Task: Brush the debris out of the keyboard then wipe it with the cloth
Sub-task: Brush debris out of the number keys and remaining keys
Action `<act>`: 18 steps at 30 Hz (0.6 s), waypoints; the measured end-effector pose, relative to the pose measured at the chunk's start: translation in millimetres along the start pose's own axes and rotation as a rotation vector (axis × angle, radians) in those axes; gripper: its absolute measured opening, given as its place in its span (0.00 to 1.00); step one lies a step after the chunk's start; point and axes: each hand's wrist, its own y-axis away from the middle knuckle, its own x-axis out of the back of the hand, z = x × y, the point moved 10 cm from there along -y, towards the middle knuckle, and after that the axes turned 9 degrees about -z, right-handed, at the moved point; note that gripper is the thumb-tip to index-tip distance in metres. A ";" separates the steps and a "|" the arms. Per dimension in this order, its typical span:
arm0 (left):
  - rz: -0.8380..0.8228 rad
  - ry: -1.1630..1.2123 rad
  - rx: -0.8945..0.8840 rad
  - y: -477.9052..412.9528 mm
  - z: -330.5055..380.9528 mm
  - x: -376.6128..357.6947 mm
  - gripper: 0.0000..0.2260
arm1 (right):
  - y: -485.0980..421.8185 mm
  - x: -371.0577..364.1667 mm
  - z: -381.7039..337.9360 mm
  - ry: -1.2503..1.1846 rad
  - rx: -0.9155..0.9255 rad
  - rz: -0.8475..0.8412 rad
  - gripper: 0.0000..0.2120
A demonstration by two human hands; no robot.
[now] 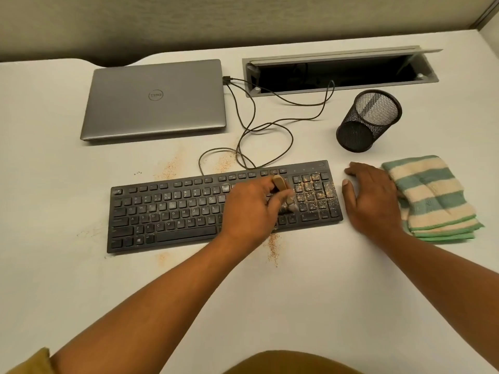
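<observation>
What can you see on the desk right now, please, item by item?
keyboard: one, black, middle
debris: scattered, sandy, number pad and around keyboard
brush: one, pale handle, over the keys
cloth: one, green-cream striped, right of keyboard
laptop: one, grey, shut, back left
cables: count unclear, dark, behind keyboard
pen holder: one, black mesh, back right
cable hatch: one, grey, open, back right
desk: one, white, underneath everything
left hand: one, grips brush
right hand: one, flat beside cloth

Location: office workstation.
We note a fabric partition [243,20], a desk [270,306] with an open cable hatch [340,74], a closed laptop [154,101] and a mesh pen cup [368,120].
</observation>
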 end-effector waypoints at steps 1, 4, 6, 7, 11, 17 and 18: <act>0.020 -0.002 -0.010 0.3 0.8 1.2 0.03 | 0.7 0.1 0.4 0.000 0.000 0.003 0.16; 0.098 0.005 -0.006 -7.2 0.6 11.5 0.03 | -0.3 1.2 -0.4 0.001 0.006 0.010 0.16; -0.038 -0.091 0.032 -11.4 2.0 -2.8 0.04 | -1.2 -0.2 0.3 0.002 0.005 0.000 0.16; -0.104 -0.116 0.040 -11.9 3.6 -9.3 0.05 | -1.6 -0.1 0.1 -0.002 0.004 -0.001 0.16; -0.034 -0.050 0.050 -25.0 14.0 9.3 0.05 | -0.9 0.0 0.4 0.000 0.002 0.000 0.15; -0.122 -0.106 0.099 -39.9 7.2 -0.9 0.07 | 0.1 0.7 -1.0 -0.001 0.005 0.000 0.15; -0.146 -0.103 0.086 -37.3 8.8 -4.2 0.07 | 0.0 1.2 -1.1 -0.002 0.006 0.000 0.15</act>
